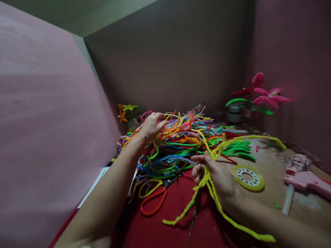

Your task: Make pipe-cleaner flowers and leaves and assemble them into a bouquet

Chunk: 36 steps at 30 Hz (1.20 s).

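My right hand [216,175] is closed around a twisted bunch of yellow pipe cleaners [207,179]. Their long ends spread outward, some down toward me and one far to the right. A thin dark green strand dangles below the bunch. At the top of a big heap of many-coloured pipe cleaners [178,141], my left hand [153,125] lies over the strands with thumb and fingers apart. Its fingertips are partly lost among the strands, and I see nothing held there. Scissors [154,201] with one yellow and one red-orange handle loop rest just in front of the heap.
To the right lie a yellow-rimmed tape roll [248,177] and a pink glue gun [305,179] with a glue stick. Behind stands a jar [234,112] with pink and red pipe-cleaner flowers [271,97]. Orange and yellow-green flowers [124,113] are at the back left. Walls close in on both sides.
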### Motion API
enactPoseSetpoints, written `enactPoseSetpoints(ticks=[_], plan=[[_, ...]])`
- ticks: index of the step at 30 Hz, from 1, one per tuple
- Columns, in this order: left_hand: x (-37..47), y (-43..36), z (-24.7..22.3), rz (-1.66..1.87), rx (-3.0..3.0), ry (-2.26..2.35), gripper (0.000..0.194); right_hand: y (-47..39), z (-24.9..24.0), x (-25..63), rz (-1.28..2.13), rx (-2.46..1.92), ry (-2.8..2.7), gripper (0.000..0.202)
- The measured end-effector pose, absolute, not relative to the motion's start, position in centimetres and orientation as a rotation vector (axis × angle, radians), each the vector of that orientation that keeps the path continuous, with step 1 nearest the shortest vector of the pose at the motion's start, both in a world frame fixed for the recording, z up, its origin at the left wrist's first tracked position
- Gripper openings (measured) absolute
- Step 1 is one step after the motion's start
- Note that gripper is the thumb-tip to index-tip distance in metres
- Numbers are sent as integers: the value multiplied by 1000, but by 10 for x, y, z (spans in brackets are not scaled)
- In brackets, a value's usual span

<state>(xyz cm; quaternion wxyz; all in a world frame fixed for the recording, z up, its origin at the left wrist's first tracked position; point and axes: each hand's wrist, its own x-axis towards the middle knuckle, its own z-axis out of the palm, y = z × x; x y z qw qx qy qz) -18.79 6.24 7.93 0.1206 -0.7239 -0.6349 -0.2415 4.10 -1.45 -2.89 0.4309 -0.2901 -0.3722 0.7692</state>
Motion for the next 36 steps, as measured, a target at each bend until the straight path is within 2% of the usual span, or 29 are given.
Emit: enactPoseSetpoints(ticks=[3, 4, 5, 8, 9, 14, 17, 20, 26, 29, 31, 32, 36], plan=[[-172, 60, 66, -602, -2344, -1799, 52, -15, -29, 41, 1909, -720, -939, 43], [-168, 60, 62, -554, -2360, -1848, 52, -15, -28, 41, 1891, -717, -943, 43], [-165, 61, 58, -523, -2348, -1909, 45, -14, -26, 41, 1870, -713, -946, 43], [-164, 65, 52, -559, -2278, -2049, 9, -11, -16, 40, 1791, -680, -963, 41], [-165, 66, 51, -600, -2272, -2074, 5, -8, -12, 38, 1772, -662, -970, 40], [-178, 70, 58, -898, -2302, -2219, 8, 19, 3, 23, 1697, -487, -950, 32], [-185, 72, 65, -1152, -2315, -2284, 12, 34, -5, 16, 1756, -605, -894, 29], [-191, 75, 70, -1264, -2300, -2313, 15, 40, -16, 15, 1773, -674, -886, 29], [-202, 88, 71, -1281, -2076, -2339, 18, 37, -21, 17, 1787, -716, -856, 29], [-201, 89, 66, -1237, -1965, -2223, 34, 37, -23, 18, 1792, -712, -854, 28], [-196, 84, 63, -1131, -1957, -1995, 49, 37, -24, 18, 1796, -699, -866, 28], [-193, 80, 63, -1060, -1991, -1855, 49, 38, -24, 18, 1797, -696, -868, 28], [-177, 65, 62, -737, -2375, -1495, 13, 38, -23, 19, 1808, -705, -853, 29]])
